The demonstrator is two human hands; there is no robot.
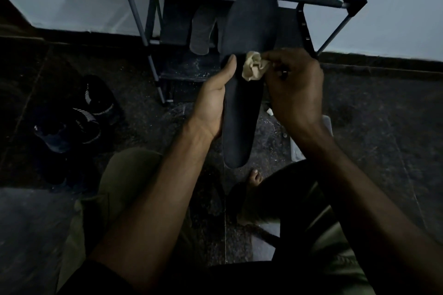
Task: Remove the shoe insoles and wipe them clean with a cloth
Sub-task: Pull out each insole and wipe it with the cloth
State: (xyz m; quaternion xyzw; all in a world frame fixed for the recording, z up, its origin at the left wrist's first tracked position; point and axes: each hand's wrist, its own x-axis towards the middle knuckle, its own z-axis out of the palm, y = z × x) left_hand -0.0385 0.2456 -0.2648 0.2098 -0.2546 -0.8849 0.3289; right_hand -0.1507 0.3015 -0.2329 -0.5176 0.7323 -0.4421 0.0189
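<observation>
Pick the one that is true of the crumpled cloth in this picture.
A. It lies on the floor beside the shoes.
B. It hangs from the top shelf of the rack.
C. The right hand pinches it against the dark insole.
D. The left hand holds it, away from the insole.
C: the right hand pinches the pale cloth against the dark insole, while the left hand grips the insole's edge.

Dim light is falling over a dark speckled floor [374, 112]; a shoe rack [143, 21] is standing against pale walls [395, 7].
</observation>
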